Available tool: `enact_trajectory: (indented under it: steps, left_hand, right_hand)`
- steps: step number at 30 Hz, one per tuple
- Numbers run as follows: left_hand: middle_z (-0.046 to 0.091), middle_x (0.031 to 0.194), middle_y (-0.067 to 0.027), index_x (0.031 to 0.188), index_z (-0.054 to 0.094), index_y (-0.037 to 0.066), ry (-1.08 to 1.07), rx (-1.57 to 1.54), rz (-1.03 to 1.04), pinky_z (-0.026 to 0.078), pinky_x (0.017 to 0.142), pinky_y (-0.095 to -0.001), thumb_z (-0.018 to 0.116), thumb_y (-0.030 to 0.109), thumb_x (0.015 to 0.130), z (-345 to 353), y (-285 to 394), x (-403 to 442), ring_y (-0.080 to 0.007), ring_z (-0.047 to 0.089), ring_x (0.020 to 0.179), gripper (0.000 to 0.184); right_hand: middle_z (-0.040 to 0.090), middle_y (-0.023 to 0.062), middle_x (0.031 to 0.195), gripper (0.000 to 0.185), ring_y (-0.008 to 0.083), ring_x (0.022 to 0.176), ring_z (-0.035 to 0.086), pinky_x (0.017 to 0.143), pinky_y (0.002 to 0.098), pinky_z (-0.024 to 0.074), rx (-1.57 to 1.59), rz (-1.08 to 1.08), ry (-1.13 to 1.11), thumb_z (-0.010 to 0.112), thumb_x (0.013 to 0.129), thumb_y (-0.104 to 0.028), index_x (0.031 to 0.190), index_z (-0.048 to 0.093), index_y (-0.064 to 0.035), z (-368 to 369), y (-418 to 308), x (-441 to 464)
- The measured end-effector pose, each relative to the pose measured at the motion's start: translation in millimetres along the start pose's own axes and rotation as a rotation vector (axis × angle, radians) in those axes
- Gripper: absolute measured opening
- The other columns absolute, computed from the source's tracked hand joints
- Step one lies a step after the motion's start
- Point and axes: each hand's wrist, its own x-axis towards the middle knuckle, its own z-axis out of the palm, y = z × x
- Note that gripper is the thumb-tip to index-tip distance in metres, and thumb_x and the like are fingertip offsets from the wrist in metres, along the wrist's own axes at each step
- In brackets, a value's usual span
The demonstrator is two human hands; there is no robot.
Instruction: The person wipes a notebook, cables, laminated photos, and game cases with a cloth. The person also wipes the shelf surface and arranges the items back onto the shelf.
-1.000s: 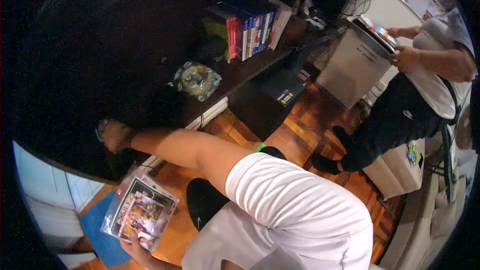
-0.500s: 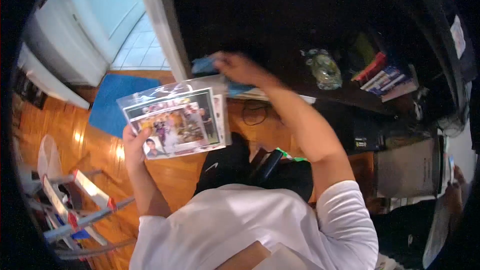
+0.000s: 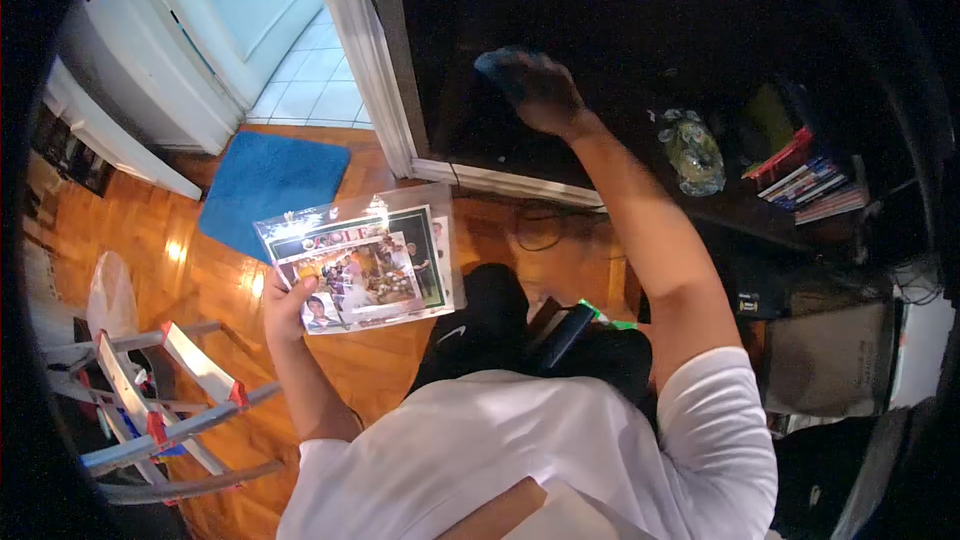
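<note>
My left hand (image 3: 288, 308) grips a clear plastic sleeve of photographs (image 3: 365, 275) by its left edge, thumb on top. Group pictures and a small portrait show through the plastic. Out over a dark shelf (image 3: 610, 155), my right hand (image 3: 552, 102) presses a blue cloth (image 3: 500, 64) under its fingers. The cloth's far side fades into shadow, so its contact with the surface is hard to make out. To the right of that hand, a clear, glassy-looking object (image 3: 690, 152) sits on the shelf.
Books and discs (image 3: 808, 185) lean at the shelf's right. A folding ladder (image 3: 180, 410) stands at lower left, near a blue mat (image 3: 275, 190) by the doorway. Cables (image 3: 540, 228) lie on the wooden floor below the shelf. A dark cylinder (image 3: 568, 335) rests near my lap.
My right hand has carried the blue cloth from the shelf's front edge farther back and to the right. The sleeve stays in my left hand. Another person's hand at the right edge has left view.
</note>
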Motion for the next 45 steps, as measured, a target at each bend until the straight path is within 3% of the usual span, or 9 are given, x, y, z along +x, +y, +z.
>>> enact_trajectory:
  steps: [7,13,16,22,26,32,41,44,45]
  left_hand:
    - [0.059,0.073,-0.0133,0.113,0.040,-0.002,0.121,-0.026,0.006,0.045,0.029,-0.0246,0.062,0.008,0.073,8.6,1.4,-2.7,-0.0148,0.053,0.037,0.046]
    - [0.060,0.079,-0.0129,0.112,0.042,-0.003,0.041,-0.023,0.027,0.044,0.029,-0.0223,0.061,0.008,0.074,2.7,-4.6,1.6,-0.0143,0.056,0.044,0.043]
    - [0.059,0.078,-0.0121,0.110,0.044,-0.003,0.058,0.026,0.061,0.043,0.029,-0.0219,0.061,0.009,0.074,15.1,2.6,1.6,-0.0139,0.054,0.044,0.042]
    - [0.059,0.070,-0.0099,0.100,0.050,-0.005,-0.020,-0.041,0.026,0.042,0.028,-0.0240,0.061,0.006,0.073,16.9,10.6,9.1,-0.0135,0.051,0.038,0.031]
    - [0.060,0.073,-0.0111,0.103,0.048,-0.004,0.086,-0.064,0.153,0.040,0.027,-0.0226,0.059,0.005,0.074,33.8,13.8,-3.1,-0.0127,0.050,0.037,0.033]
    - [0.054,0.111,-0.0126,0.119,0.041,-0.003,0.084,-0.093,0.245,0.045,0.084,-0.0318,0.062,0.006,0.072,8.4,-7.9,0.8,-0.0208,0.057,0.095,0.052]
    - [0.055,0.109,-0.0132,0.118,0.042,-0.004,0.038,-0.137,0.350,0.042,0.085,-0.0308,0.059,0.006,0.073,31.2,7.8,5.4,-0.0205,0.056,0.095,0.049]
    - [0.055,0.108,-0.0143,0.119,0.041,-0.004,0.039,-0.145,0.391,0.044,0.085,-0.0318,0.060,0.007,0.072,43.7,15.1,5.1,-0.0211,0.056,0.094,0.052]
    - [0.054,0.108,-0.0152,0.119,0.041,-0.004,0.017,-0.160,0.397,0.044,0.085,-0.0325,0.061,0.007,0.071,47.4,18.1,3.7,-0.0216,0.056,0.095,0.054]
  right_hand:
    - [0.053,0.0186,0.096,0.025,0.0339,0.087,0.053,0.074,0.0445,0.0435,-0.126,0.285,-0.073,0.056,0.069,-0.017,0.089,0.060,-0.0024,34.8,-31.8,42.4]
    - [0.056,0.0164,0.096,0.023,0.0333,0.088,0.053,0.076,0.0477,0.0419,0.000,0.387,-0.304,0.051,0.072,-0.019,0.088,0.064,-0.0090,23.3,-32.9,63.5]
    - [0.055,0.0170,0.102,0.022,0.0344,0.091,0.053,0.079,0.0466,0.0418,0.145,0.234,0.066,0.052,0.072,-0.017,0.090,0.064,-0.0122,42.8,-21.3,46.6]
    - [0.050,0.0118,0.116,0.027,0.0298,0.105,0.047,0.083,0.0408,0.0407,0.381,-0.226,-0.049,0.049,0.078,-0.016,0.102,0.060,-0.0174,-3.7,-37.6,-15.1]
    - [0.055,0.0099,0.112,0.031,0.0291,0.107,0.049,0.087,0.0422,0.0391,0.037,0.239,-0.091,0.045,0.079,-0.019,0.107,0.059,-0.0159,26.8,-2.3,7.3]
    - [0.055,0.0099,0.112,0.030,0.0284,0.101,0.054,0.086,0.0392,0.0437,0.076,0.236,-0.180,0.050,0.076,-0.017,0.104,0.060,-0.0127,46.6,-20.9,-5.3]
    - [0.059,0.0094,0.103,0.024,0.0280,0.099,0.054,0.083,0.0371,0.0441,0.575,-0.198,-0.077,0.051,0.078,-0.010,0.099,0.061,-0.0105,-41.4,-96.6,-69.2]
    - [0.058,0.0099,0.106,0.025,0.0272,0.100,0.054,0.085,0.0377,0.0428,0.904,0.133,-0.066,0.049,0.080,-0.007,0.101,0.061,-0.0110,-71.4,-65.2,-74.9]
    - [0.057,0.0103,0.109,0.026,0.0263,0.102,0.053,0.086,0.0381,0.0418,0.917,0.541,-0.184,0.048,0.082,-0.008,0.105,0.060,-0.0114,-95.8,-54.6,-71.1]
